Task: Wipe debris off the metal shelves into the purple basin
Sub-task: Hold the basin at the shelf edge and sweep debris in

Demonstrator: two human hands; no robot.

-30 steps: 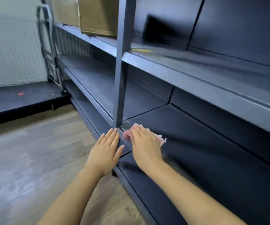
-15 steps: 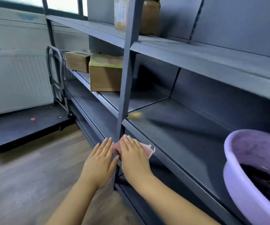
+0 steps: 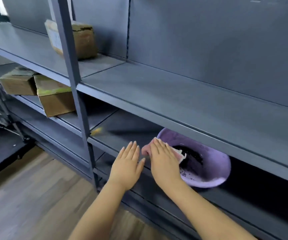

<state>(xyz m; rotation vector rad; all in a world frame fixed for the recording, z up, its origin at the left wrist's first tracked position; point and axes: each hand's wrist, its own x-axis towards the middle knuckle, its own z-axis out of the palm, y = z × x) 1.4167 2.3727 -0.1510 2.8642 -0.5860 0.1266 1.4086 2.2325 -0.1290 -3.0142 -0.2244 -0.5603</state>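
My right hand [image 3: 164, 158] lies flat with straight fingers on a pink cloth [image 3: 180, 154], pressing it at the near rim of the purple basin [image 3: 214, 172]. The basin stands on a grey metal shelf [image 3: 122, 141], partly under the shelf above, and holds dark debris [image 3: 191, 154]. My left hand [image 3: 127, 161] is flat and open just left of the cloth, over the shelf's front edge. A small yellow scrap [image 3: 96, 131] lies on the same shelf near the upright post.
A grey upright post [image 3: 74, 80] stands left of my hands. Two cardboard boxes [image 3: 53, 99] sit on a shelf to the left, and a wrapped brown package [image 3: 81, 40] sits on the shelf above. A black platform cart [image 3: 3, 149] stands on the wooden floor at left.
Both hands and the cloth have risen from the low shelf to the shelf holding the basin and moved right. The view swung up and right, bringing the basin under my right hand.
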